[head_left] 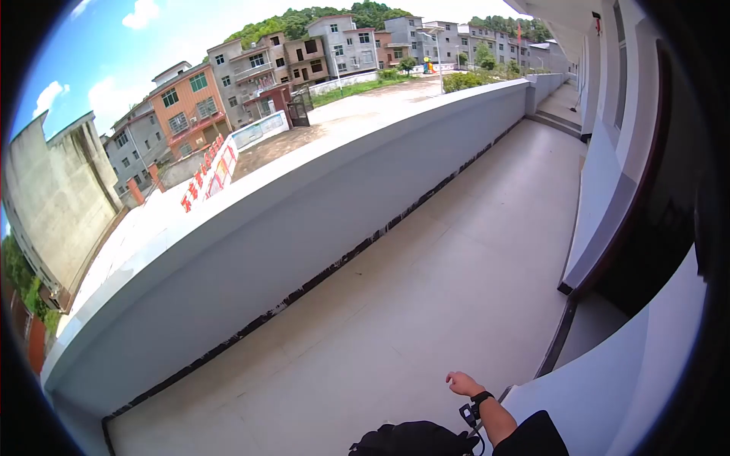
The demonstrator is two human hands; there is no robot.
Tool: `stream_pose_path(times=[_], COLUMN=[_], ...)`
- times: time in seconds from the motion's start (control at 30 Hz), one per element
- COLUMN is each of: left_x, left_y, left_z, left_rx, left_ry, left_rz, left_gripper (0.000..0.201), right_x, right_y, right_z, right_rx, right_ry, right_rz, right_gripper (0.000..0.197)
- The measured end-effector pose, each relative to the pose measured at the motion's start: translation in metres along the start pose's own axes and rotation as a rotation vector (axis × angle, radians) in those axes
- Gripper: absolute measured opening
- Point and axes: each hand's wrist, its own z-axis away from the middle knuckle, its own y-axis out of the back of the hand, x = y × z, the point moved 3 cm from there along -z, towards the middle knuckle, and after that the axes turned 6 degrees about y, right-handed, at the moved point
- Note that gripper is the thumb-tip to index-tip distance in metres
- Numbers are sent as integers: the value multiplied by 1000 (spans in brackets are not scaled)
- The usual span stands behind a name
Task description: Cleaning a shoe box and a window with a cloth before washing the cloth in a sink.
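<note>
My right hand (462,383) is at the lower right, held above the walkway floor. Its fingers look loosely curled, and I see nothing in them. A dark band (480,397) circles the wrist, with a small black device (467,414) and a cable beside it. A black short sleeve (536,437) covers the upper arm. Left of the forearm, a bulky black fabric thing (413,441) rises from the lower edge; its kind does not show. My left hand is out of the picture.
A pale walkway floor (426,281) runs to a step (557,121) at the far right. A grey-white parapet (304,228) borders it on the left. A dark doorway (646,220) opens in the right wall. Beyond the parapet are a yard, a gate (298,111) and several buildings.
</note>
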Motion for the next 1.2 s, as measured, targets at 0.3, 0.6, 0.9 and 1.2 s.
stream_pose_path(times=[0.3,0.6,0.9,1.2], left_x=[166,186,-15,17], left_y=[-354,-846,-1288,-1283], left_z=[-336,-766,-942,-1055], left_rx=[391,359,-168,511], left_ry=[-567,-239,-371,-11], left_rz=[-1010,-1144,-1459,-1569], left_gripper=[33,47,46,34], right_x=[97,259,405,511], right_y=[231,107,253,816], right_z=[-153,-94,-245,-669], right_rx=[399,494,578,532], right_ry=[-326,-864,-1002,-459], right_rz=[26,-181,-504,-50], right_gripper=[18,27,21,16])
